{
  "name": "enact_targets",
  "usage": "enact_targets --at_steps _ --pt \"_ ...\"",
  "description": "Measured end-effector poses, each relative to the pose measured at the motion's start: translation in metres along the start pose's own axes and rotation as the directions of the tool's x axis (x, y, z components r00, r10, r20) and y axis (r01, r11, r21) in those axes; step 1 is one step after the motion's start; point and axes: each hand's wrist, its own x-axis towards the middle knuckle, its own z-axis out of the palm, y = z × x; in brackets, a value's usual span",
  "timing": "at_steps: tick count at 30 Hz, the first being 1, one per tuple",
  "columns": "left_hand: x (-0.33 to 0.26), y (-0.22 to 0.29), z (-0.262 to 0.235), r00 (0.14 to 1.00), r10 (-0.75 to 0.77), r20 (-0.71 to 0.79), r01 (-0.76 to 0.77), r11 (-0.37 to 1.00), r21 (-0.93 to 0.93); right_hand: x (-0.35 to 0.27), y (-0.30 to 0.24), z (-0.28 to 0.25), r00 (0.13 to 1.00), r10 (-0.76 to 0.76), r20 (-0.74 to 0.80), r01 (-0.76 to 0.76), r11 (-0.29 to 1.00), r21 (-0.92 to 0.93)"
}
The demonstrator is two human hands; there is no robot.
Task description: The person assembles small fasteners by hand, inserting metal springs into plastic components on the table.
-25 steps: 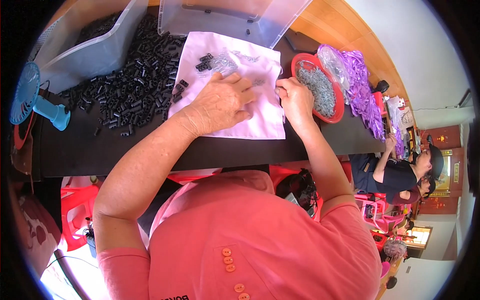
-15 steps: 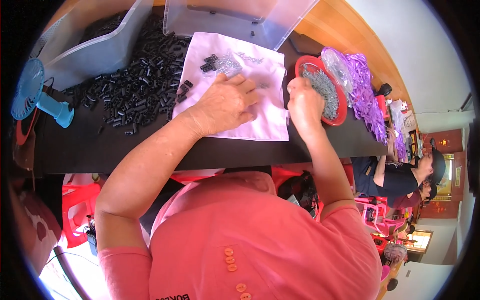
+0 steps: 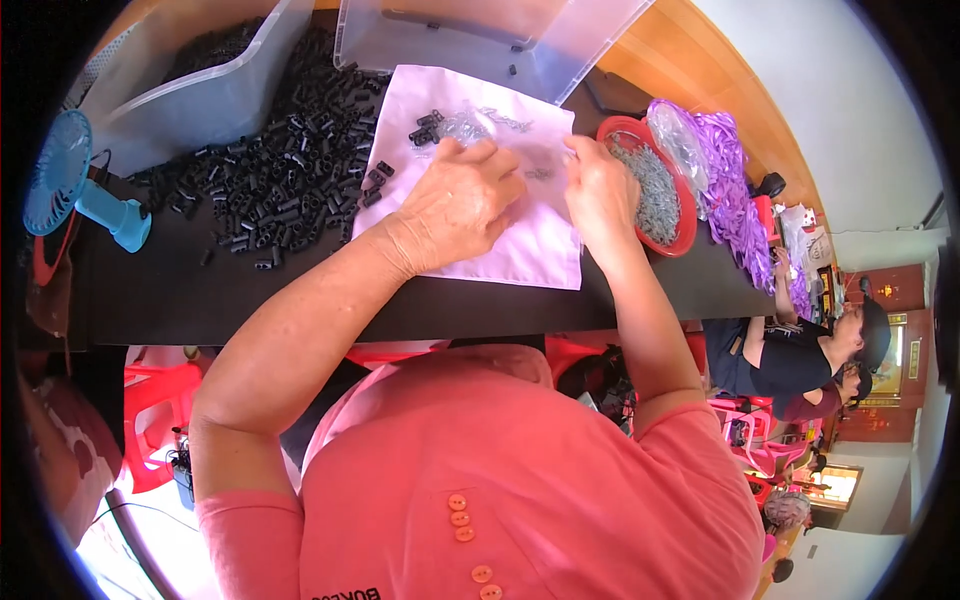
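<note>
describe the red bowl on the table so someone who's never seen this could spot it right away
Start at the long black table and find the pale pink sheet under both hands. Just beyond the right hand sits the red bowl, next to a heap of purple ribbons. It is the only round red dish, filled with small grey metal pieces.

1. Left hand [image 3: 455, 205] fingers curl down onto the white sheet [image 3: 520, 250] — any part pinched there is hidden.
2. Right hand [image 3: 600, 195] — fingertips covered by its back.
3. Clear bins [image 3: 450, 30] cut off by top edge.
</note>
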Motion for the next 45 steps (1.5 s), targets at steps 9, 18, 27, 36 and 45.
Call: enact_targets --at_steps 9,18,27,36,45 --pt "-0.004 -0.001 0.007 0.997 -0.073 -0.006 0.072 0.981 0.182 -0.028 -0.002 0.005 0.995 0.093 0.021 -0.094 0.995 0.026" --pt "-0.004 -0.002 0.009 0.999 -0.045 0.009 0.043 0.981 0.187 0.009 0.01 -0.003 0.72 0.501 0.481 -0.66 0.278 0.698" --pt "-0.005 0.0 0.008 0.999 -0.042 0.014 0.038 0.979 0.201 0.026 0.034 -0.005 0.584 0.356 0.729 -0.794 0.067 0.604" --pt "-0.005 -0.003 0.009 0.999 -0.049 0.018 0.043 0.974 0.224 0.02 0.034 -0.016 0.662 0.415 0.624 -0.74 0.232 0.631" --pt "-0.006 -0.005 0.013 0.999 -0.042 -0.008 0.043 0.975 0.217 0.044 -0.007 -0.02 0.89 0.097 0.446 -0.418 0.566 0.71"
